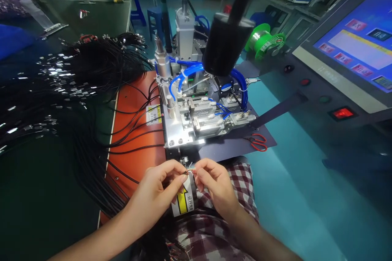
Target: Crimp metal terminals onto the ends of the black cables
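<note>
My left hand (pixel 165 185) pinches the end of a dark cable, just in front of the metal machine (pixel 196 118). Thin coloured wires (pixel 191 169) stick out between the fingertips of both hands. From the other side my right hand (pixel 216 185) is closed on these wires with thumb and index finger. Below the fingertips is a white label with a yellow arrow (pixel 183 203). The fingers partly hide the wires.
Bundles of black cables (pixel 104 57) lie at the left, some running over the orange board (pixel 134 130). Red-handled scissors (pixel 259 142) rest on the dark plate at right. A black cylinder (pixel 226 43) hangs above the machine, and a control screen (pixel 361 45) stands at upper right.
</note>
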Action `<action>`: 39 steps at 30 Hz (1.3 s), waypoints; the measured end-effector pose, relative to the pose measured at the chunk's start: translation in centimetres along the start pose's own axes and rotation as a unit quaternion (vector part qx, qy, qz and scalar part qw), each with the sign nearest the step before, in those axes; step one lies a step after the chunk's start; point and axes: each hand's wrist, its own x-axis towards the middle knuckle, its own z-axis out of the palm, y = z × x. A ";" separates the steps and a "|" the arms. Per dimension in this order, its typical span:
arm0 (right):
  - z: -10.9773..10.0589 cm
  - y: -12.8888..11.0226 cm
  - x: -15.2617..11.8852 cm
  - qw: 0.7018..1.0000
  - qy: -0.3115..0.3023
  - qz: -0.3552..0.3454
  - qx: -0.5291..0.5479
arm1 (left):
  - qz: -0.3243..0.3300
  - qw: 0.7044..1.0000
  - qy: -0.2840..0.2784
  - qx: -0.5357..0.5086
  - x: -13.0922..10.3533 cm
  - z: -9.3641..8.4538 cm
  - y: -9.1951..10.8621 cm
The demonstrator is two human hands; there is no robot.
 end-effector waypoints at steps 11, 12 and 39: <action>0.4 0.1 0.1 1.000 0.000 0.011 -0.011 | -0.003 0.999 0.011 -0.031 0.1 -0.1 0.0; 0.6 0.0 0.1 1.000 -0.001 0.009 -0.017 | 0.000 0.999 0.013 -0.032 0.1 0.0 -0.1; 0.9 -1.3 0.5 0.992 -0.010 -0.002 -0.125 | -0.127 0.945 0.025 -0.300 0.6 0.1 -0.5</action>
